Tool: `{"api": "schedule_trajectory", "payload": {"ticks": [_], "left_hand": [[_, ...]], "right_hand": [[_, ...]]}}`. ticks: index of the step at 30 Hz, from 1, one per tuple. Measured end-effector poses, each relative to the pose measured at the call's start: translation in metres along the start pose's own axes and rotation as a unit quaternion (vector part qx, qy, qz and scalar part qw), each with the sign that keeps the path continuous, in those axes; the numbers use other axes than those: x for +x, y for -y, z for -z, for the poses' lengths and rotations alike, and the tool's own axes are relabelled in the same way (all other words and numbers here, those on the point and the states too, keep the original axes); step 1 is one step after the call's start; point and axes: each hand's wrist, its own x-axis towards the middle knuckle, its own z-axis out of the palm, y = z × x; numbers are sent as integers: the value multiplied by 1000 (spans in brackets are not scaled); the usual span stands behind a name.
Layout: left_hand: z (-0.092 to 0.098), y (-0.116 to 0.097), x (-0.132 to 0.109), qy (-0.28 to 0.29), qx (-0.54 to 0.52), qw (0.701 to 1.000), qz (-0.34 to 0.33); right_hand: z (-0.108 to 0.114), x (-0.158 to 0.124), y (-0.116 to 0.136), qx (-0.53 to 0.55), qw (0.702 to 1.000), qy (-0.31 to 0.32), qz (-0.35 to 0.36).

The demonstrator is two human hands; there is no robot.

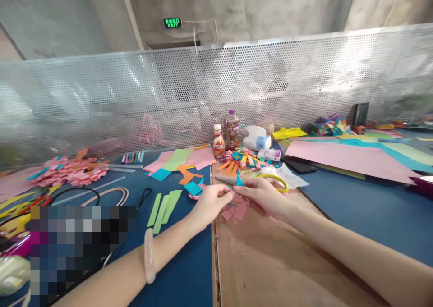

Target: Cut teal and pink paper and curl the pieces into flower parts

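Note:
My left hand (211, 203) and my right hand (264, 195) meet over the brown board, their fingertips pinched together on a small blue piece of paper (239, 180). Its tip sticks up above the right thumb; the fingers cover the rest. Scissors with a yellow handle (279, 180) are just behind the right hand, blades pointing left; the hand partly hides them. Under the hands lie pink paper scraps (236, 209). Left of the left hand is a blue paper square (193, 188), with an orange cut-out (188, 175) behind it.
Green paper strips (163, 209) lie on the blue mat. A juice bottle (232, 130), a smaller bottle (218, 141), a tissue pack (257, 139) and paper-strip flowers (241, 158) stand behind the hands. Pink flowers (72, 169) pile up left; a large pink sheet (348, 158) lies right. Perforated metal (243, 81) closes the back.

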Motion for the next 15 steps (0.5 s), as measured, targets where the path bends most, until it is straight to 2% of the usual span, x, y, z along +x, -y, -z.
{"api": "schedule_trajectory", "payload": {"ticks": [7,15], "left_hand": [[0,1,0,-3,37,999,-26],[0,1,0,7,33,999,-32]], "right_hand": [[2,3,-10,4,1000,-4,13],[-1,1,-6,-5,1000,-10,4]]}}
